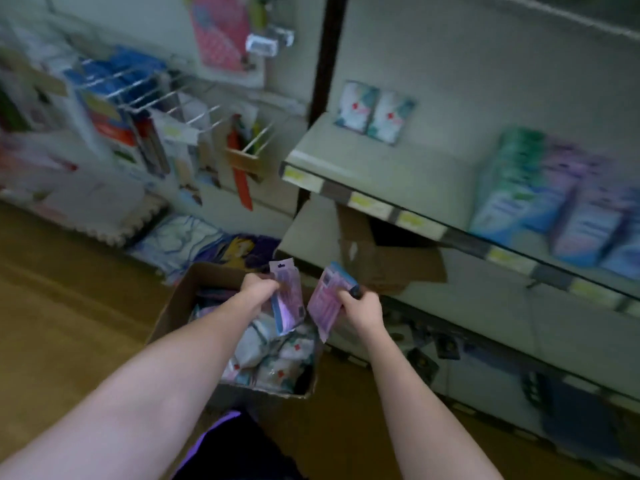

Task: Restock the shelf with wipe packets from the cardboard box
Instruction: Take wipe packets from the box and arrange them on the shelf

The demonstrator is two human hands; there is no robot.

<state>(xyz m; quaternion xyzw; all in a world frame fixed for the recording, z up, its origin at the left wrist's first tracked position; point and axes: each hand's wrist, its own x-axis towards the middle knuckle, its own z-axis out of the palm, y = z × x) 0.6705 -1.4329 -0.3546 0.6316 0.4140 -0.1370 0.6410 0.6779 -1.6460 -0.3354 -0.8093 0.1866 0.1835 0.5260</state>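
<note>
- The left hand [258, 289], just left of the frame's centre, has its fingers curled round a purple wipe packet [286, 299] with a blue edge, held upright with its hang tab on top.
- The right hand [358, 308], just right of centre, grips a second purple packet [329, 299], tilted with its top leaning toward the right; a dark object shows at the fingers but is too blurred to tell.
- The two hands are near each other, and the two packets are close together without clearly touching.
- Both held packets hang above the open cardboard box [173, 306], which stands on the brown floor [69, 306] in the lower centre of the frame.
- Inside the box lie more packets [277, 362], mostly white with red marks, piled loosely.
- The shelf [381, 161] runs from centre toward the right edge, with yellow price labels [360, 201] along its front lip.
- Two white-and-teal packets [374, 112] stand side by side against the back of the shelf, near its left end.
- Further right on the same shelf stand larger packs in teal, purple and blue [554, 199].
- Beneath the shelf, a second, flattened-looking cardboard box [381, 258] sits on the lower level.
- In the upper left of the frame, wire hooks [145, 91] carry hanging goods, all blurred.
</note>
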